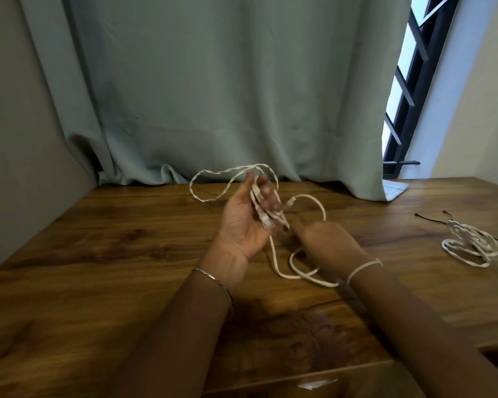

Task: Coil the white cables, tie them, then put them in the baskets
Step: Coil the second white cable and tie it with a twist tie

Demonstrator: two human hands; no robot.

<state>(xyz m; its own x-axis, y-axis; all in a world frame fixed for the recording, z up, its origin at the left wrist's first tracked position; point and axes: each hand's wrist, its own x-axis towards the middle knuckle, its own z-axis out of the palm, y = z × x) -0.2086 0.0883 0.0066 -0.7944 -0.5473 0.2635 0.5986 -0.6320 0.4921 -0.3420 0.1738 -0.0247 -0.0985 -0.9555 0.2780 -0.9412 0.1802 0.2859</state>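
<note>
At frame centre, left hand (246, 222) gripping white cable (296, 275) strands running lengthwise toward the curtain (213, 96), right hand (325, 239) blurred, grip unclear

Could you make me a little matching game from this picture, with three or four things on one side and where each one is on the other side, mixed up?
Things:
1. white cable being coiled
2. coiled cable bundle
3. silver bracelet
4. curtain

Places:
A. hanging behind the table's far edge
B. lying alone on the table, far right
C. on the left wrist
D. looped through the left hand, trailing onto the table by the right hand

Pairs: 1-D, 2-B, 3-C, 4-A
</note>
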